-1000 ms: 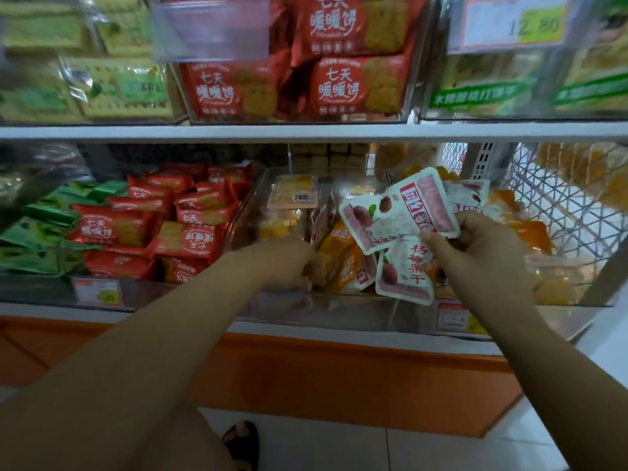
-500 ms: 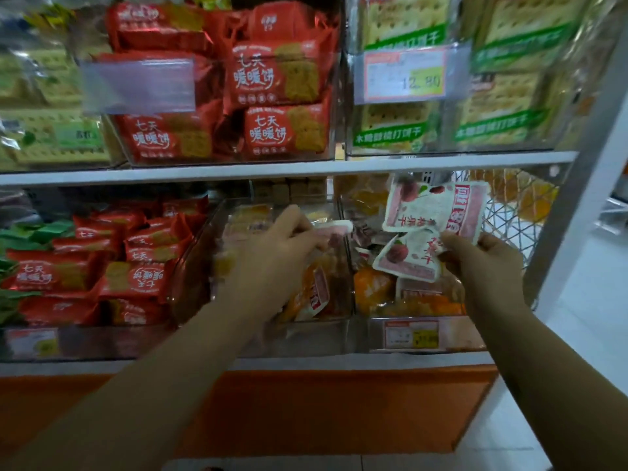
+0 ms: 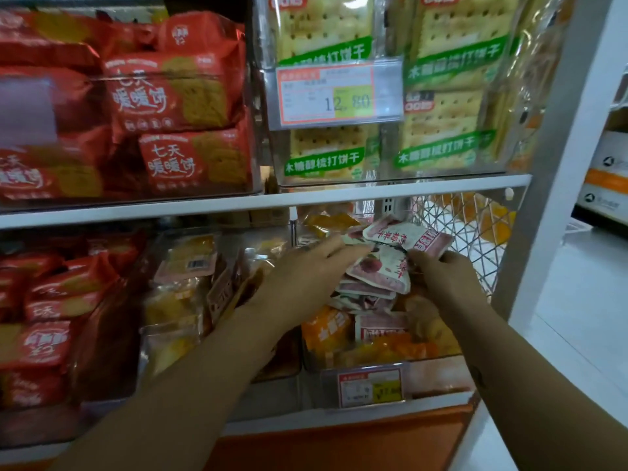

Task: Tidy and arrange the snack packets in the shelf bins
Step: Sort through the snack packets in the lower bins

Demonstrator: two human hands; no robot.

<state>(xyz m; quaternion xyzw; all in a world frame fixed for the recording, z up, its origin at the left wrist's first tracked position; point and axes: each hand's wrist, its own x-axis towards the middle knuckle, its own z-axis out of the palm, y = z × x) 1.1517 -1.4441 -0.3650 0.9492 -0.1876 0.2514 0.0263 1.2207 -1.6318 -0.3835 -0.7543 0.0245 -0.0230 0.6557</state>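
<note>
My right hand (image 3: 441,277) grips a few white-and-pink plum snack packets (image 3: 404,237) over the right clear bin (image 3: 438,372) on the lower shelf. More of the same packets (image 3: 368,292) lie stacked in that bin on top of orange packets (image 3: 326,331). My left hand (image 3: 302,277) reaches across into the same bin, fingers spread flat, its fingertips touching the top of the packet pile. The middle clear bin (image 3: 217,382) holds yellow packets (image 3: 176,304) and a few pink ones standing on edge.
Red biscuit packs (image 3: 57,294) fill the lower left bin. The upper shelf carries red biscuit packs (image 3: 170,93) and green-labelled cracker packs (image 3: 452,96) behind a price tag (image 3: 331,93). A wire mesh panel (image 3: 475,229) and a white post (image 3: 557,164) close the right side.
My left hand moved right from the middle bin to the right bin. My right hand lowered its packets down onto the pile. The view shifted closer and to the right.
</note>
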